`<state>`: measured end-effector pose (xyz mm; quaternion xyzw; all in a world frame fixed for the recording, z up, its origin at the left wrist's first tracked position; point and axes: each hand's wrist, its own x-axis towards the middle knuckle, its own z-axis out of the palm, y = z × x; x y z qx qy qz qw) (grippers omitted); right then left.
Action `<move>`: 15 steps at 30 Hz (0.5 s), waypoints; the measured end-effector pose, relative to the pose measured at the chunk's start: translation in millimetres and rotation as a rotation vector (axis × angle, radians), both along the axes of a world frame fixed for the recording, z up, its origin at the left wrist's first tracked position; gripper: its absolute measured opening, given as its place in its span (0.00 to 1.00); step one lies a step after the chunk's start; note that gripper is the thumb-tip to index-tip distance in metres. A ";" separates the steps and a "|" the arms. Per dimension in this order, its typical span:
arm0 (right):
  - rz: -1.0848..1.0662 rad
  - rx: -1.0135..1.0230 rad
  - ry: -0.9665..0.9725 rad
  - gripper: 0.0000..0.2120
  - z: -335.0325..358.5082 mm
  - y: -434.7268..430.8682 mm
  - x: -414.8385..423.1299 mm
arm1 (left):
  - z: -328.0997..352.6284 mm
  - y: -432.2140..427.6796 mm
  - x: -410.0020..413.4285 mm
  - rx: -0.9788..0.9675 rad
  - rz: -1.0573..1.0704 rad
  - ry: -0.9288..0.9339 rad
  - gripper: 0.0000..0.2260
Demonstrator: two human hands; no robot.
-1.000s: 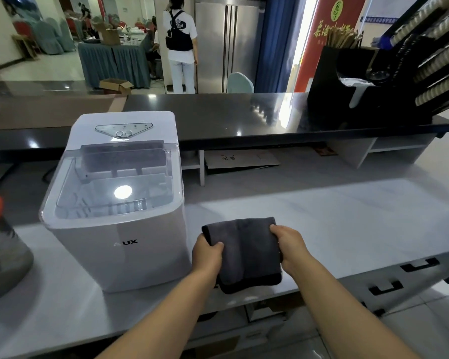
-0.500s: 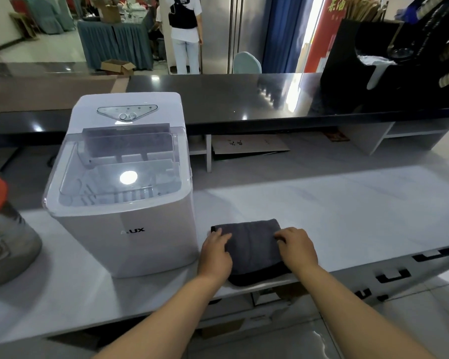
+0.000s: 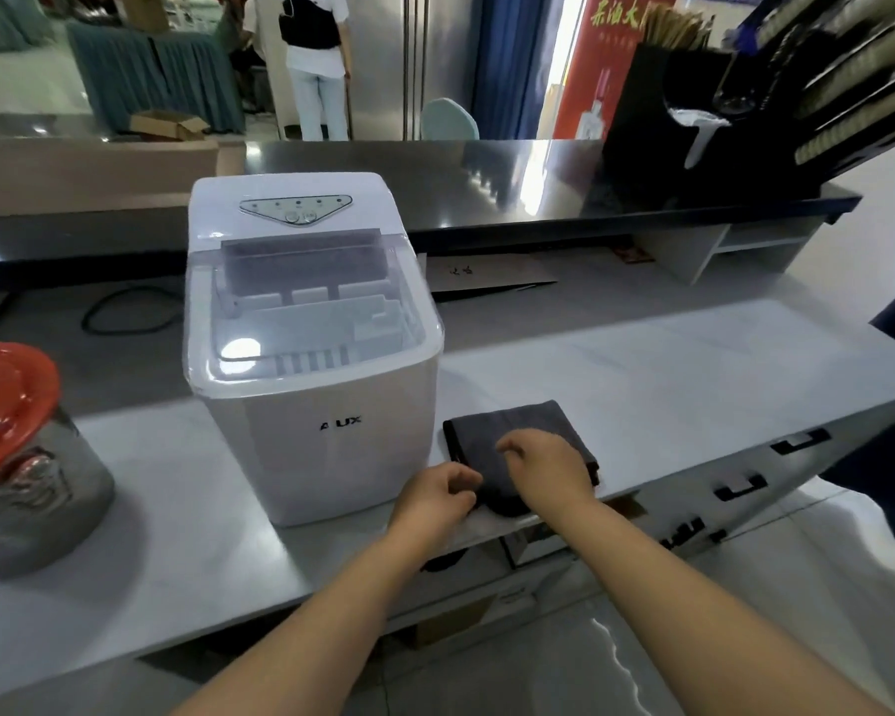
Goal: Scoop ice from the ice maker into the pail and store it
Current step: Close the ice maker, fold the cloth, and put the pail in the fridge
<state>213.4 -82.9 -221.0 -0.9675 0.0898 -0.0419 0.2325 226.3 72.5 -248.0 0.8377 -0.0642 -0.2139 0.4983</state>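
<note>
The white ice maker (image 3: 311,447) stands on the pale counter (image 3: 667,385) with its clear lid down. At the far left edge sits the shiny steel pail (image 3: 37,488) under a red lid (image 3: 6,400). A folded dark grey cloth (image 3: 518,426) lies flat on the counter just right of the ice maker. My left hand (image 3: 435,496) is at the cloth's near left corner, fingers curled in loosely. My right hand (image 3: 549,467) hovers over the cloth's near half, fingers also curled. Neither hand visibly grips the cloth.
A dark raised bar top (image 3: 487,183) runs behind the counter, with a black cup and straw organiser (image 3: 745,111) at its right end. A black cable (image 3: 125,312) lies behind the ice maker. Drawer handles (image 3: 745,490) line the counter front. A person (image 3: 313,64) stands beyond.
The cloth went from being held up in both hands to lying on the counter. My hands, pressed flat on it half a second ago, have curled and drawn back slightly.
</note>
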 end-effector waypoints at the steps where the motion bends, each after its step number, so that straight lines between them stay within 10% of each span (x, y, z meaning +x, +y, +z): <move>1: 0.018 -0.010 0.003 0.13 1.8 13.5 -4.2 | 1.4 10.8 -2.8 -0.004 -0.024 0.002 0.10; 15: 0.115 0.096 0.141 0.14 2.1 241.8 -51.3 | 7.8 237.1 -37.0 -0.105 0.070 -0.056 0.10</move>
